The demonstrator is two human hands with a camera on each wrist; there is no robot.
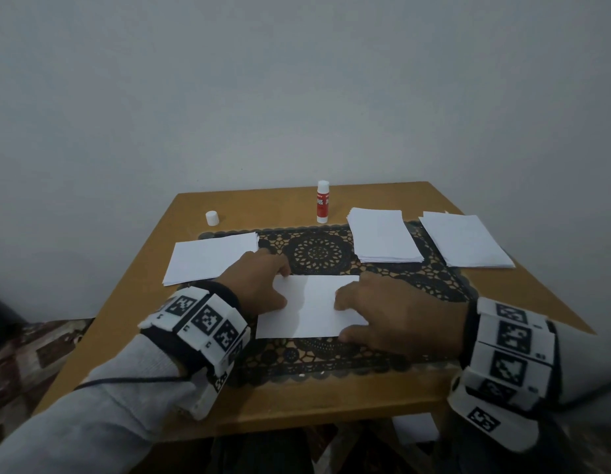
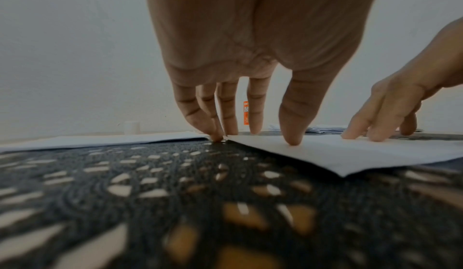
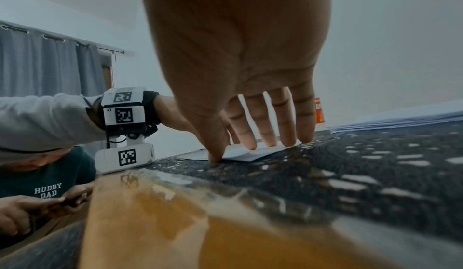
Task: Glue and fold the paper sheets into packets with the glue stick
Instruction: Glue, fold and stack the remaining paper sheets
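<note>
Work in progress on one packet, head view: a white rectangular paper sheet (image 1: 311, 306) lies flat on the black lace-patterned placemat (image 1: 317, 251), near the front edge of the light-brown wooden table (image 1: 136, 285); the left hand (image 1: 256, 285) rests on the sheet's left end and the right hand (image 1: 393, 313) on its right end; both are released, fingers extended, fingertips (image 2: 291, 140) pressing down on the paper and grasping nothing; the left-wrist view shows the left thumb on the sheet and the other fingers at its far corner. The sheet looks narrower than those in the stacks, so it is probably already folded once and now being creased or sealed, though no glue line is visible. The red-and-white glue stick (image 1: 322, 201) stands upright and uncapped at the back of the table, well apart from both hands; its small white cap (image 1: 212, 218) stands separately to the left. Three stacks of white paper remain: one at left (image 1: 208, 261), just beyond the left hand, and two at right (image 1: 382, 236) (image 1: 465, 239); which are finished packets and which are raw sheets cannot be told. Judged from these piles, the task is mid-course; this packet needs finishing and further sheets await.
</note>
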